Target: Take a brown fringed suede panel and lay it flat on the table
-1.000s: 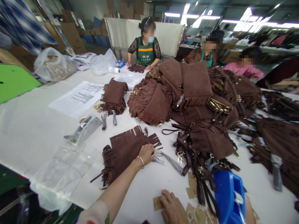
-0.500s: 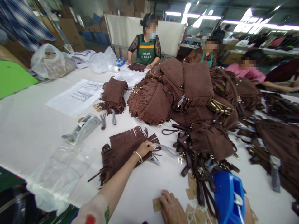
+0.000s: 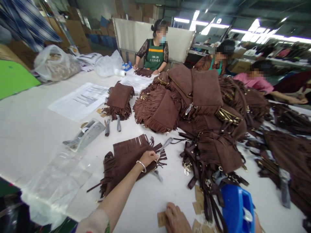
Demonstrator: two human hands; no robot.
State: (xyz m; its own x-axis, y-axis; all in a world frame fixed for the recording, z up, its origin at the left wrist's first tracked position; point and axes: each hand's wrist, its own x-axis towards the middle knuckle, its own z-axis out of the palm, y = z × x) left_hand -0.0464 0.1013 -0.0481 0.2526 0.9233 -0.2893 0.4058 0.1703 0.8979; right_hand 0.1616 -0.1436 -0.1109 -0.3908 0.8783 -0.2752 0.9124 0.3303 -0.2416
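Observation:
My left hand, with a white bracelet at its wrist, pinches a strap-like zipper pull in grey plastic wrap. It is held at the right end of a dark brown fringed bag, which lies flat on the table. Another wrapped pull hangs just below, at the bag's edge. At the bottom of the view, my right hand has its fingers curled over the edge of a brown cardboard tag on the table. More tags lie to its right.
A large heap of brown fringed bags fills the table's middle and right. Straps with metal clips lie near a blue plastic object. A tape dispenser, clear plastic bags and printed sheets are leftward. Co-workers sit across.
The wrapped pull in my left hand has swung from pointing right and down to pointing up and right. My left hand has shifted slightly left. My right hand stays by the tag.

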